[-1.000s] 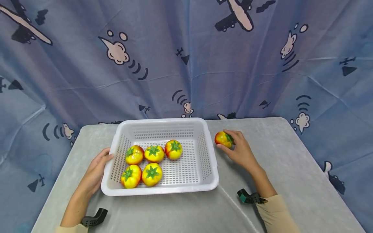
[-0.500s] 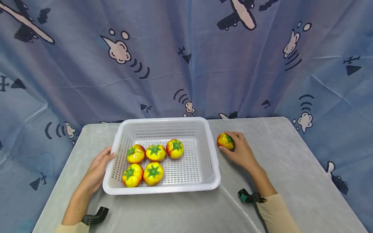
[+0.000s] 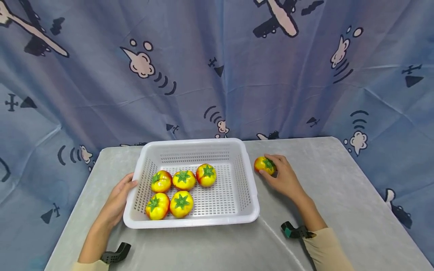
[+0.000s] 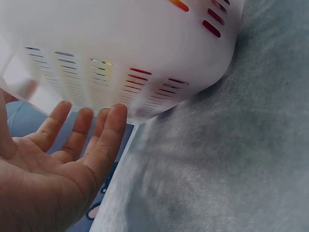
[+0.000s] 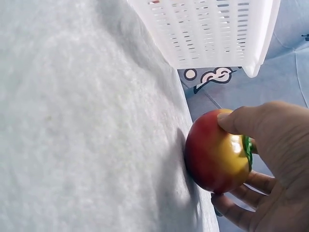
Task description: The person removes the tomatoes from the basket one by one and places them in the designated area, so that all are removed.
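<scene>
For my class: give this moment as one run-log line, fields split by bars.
left hand: thumb on rim of basket | right hand: grips one fruit outside basket | in basket: five fruits

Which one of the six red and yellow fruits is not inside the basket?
It is the fruit that the right hand holds, to the right of the basket. The other five fruits all lie inside it.
</scene>
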{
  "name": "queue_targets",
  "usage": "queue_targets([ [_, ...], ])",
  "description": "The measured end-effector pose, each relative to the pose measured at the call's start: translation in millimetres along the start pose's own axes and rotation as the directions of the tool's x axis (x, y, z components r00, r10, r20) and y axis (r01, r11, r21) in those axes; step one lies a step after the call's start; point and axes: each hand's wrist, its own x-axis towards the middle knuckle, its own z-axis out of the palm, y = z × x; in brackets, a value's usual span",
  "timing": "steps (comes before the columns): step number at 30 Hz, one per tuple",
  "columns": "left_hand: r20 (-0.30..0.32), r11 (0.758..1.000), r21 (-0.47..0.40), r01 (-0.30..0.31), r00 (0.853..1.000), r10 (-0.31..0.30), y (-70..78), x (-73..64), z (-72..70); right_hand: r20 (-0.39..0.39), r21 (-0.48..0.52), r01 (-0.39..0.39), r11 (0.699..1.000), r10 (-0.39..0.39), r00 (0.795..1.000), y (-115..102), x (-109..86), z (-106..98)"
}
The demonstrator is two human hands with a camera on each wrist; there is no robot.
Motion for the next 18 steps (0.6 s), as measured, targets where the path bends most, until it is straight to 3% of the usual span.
queue_targets([
  [18,-0.016,0.999,0.049,-0.021,1.0,0.021,-2.6,2.3,1.8,0.008,0.047,0.013,0.999,-0.013,1.0,12.1,0.8,-5.5],
])
